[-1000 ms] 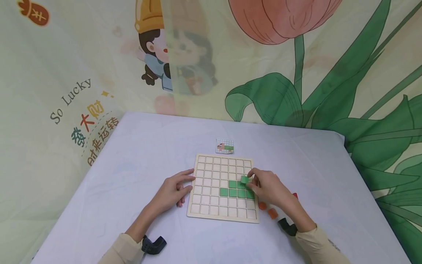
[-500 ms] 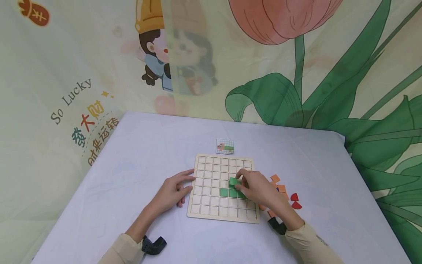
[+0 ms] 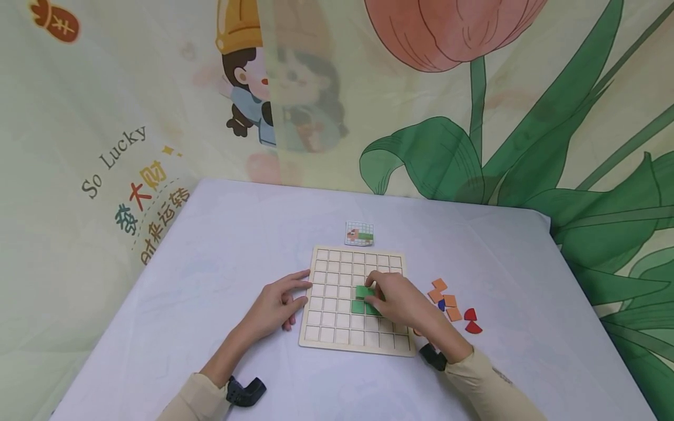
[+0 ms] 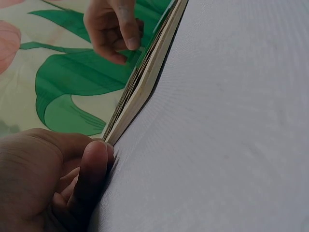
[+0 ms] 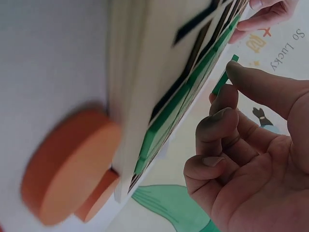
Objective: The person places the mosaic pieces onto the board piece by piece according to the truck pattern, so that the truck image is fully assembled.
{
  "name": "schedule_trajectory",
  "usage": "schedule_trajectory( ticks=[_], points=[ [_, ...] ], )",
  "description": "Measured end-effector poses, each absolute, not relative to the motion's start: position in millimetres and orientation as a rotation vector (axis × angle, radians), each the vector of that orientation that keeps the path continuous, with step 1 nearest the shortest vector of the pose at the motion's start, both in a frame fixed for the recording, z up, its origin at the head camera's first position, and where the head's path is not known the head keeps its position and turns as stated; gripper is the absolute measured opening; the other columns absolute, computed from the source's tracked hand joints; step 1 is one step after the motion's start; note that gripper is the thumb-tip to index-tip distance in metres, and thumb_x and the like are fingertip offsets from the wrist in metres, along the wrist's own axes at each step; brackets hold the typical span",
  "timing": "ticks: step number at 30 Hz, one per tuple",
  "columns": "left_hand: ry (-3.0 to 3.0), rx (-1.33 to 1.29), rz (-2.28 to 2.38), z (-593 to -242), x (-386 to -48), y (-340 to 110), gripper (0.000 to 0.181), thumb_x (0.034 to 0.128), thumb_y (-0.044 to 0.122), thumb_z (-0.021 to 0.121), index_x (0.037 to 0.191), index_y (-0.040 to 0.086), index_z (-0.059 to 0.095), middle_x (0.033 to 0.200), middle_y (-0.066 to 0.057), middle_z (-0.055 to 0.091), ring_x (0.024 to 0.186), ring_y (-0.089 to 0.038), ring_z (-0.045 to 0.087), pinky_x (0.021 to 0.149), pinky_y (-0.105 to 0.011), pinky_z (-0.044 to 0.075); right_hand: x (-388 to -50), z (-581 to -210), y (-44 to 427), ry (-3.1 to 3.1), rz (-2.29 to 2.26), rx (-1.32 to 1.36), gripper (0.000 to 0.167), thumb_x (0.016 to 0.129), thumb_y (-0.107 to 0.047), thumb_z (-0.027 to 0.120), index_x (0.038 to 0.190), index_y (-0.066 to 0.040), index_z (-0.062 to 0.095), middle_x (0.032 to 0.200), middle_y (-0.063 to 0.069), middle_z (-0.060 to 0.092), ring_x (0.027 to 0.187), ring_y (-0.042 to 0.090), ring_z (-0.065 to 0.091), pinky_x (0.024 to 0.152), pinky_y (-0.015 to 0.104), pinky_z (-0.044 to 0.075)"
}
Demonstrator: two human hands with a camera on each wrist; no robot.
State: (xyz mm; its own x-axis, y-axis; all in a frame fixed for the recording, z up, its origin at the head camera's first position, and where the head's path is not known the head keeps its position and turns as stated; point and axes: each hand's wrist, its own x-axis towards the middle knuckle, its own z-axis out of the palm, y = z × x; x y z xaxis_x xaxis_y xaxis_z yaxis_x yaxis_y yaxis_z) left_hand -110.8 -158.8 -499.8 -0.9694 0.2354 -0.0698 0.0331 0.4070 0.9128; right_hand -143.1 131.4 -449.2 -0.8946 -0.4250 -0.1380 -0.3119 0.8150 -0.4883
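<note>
On the white tabletop lies a wooden grid board [image 3: 334, 335] with square cells, several of its cells filled with green tiles [image 3: 357, 307]. My right hand [image 3: 398, 298] is over the board and pinches a green square tile [image 5: 225, 78] between thumb and fingertips, a little above the grid. Part of the green row is hidden beneath that hand. At the board's left edge rests my left hand [image 3: 275, 300]; its fingertips and thumb touch the rim [image 4: 112, 136].
Right of the board lie loose orange tiles [image 3: 439, 285], a blue piece [image 3: 441, 305] and two red pieces [image 3: 471, 314]. A rounded orange piece [image 5: 72, 164] sits against the board's side. Behind the board is a small printed pattern card [image 3: 359, 233].
My right hand has moved left across the board with the green tile, uncovering the orange, blue and red pieces at the right. The left hand has stayed in place.
</note>
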Motion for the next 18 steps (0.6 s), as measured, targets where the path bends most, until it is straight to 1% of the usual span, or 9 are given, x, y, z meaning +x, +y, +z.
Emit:
schedule_trajectory(
  ticks=[6, 13, 18],
  points=[
    [2.468, 0.245, 1.596, -498.9, -110.6, -157.8, 0.039, 0.0995, 0.004, 0.070, 0.139, 0.006, 0.069, 0.165, -0.002, 0.050, 0.045, -0.013, 0.058, 0.044, -0.029, 0.056, -143.8, -451.8, 127.3, 2.763, -0.659, -0.598, 0.020, 0.096, -0.018, 0.080, 0.112, -0.011, 0.071, 0.073, -0.005, 0.059, 0.065, 0.011, 0.053, 0.059, 0.022, 0.043],
    [2.455, 0.262, 1.627, -499.0, -110.0, -158.4, 0.038, 0.0993, 0.004, 0.070, 0.138, 0.004, 0.069, 0.165, -0.005, 0.050, 0.045, -0.016, 0.058, 0.044, -0.030, 0.055, -146.4, -453.8, 126.5, 2.759, -0.657, -0.615, 0.020, 0.096, -0.017, 0.079, 0.113, -0.010, 0.071, 0.073, -0.005, 0.059, 0.065, 0.010, 0.053, 0.058, 0.022, 0.043],
    [2.459, 0.254, 1.624, -498.5, -109.9, -158.7, 0.039, 0.0993, 0.004, 0.071, 0.138, 0.005, 0.069, 0.165, -0.004, 0.050, 0.046, -0.015, 0.058, 0.044, -0.030, 0.055, -147.5, -454.8, 126.4, 2.755, -0.656, -0.620, 0.021, 0.096, -0.018, 0.080, 0.113, -0.010, 0.071, 0.073, -0.005, 0.060, 0.065, 0.010, 0.053, 0.057, 0.021, 0.042]
  ],
)
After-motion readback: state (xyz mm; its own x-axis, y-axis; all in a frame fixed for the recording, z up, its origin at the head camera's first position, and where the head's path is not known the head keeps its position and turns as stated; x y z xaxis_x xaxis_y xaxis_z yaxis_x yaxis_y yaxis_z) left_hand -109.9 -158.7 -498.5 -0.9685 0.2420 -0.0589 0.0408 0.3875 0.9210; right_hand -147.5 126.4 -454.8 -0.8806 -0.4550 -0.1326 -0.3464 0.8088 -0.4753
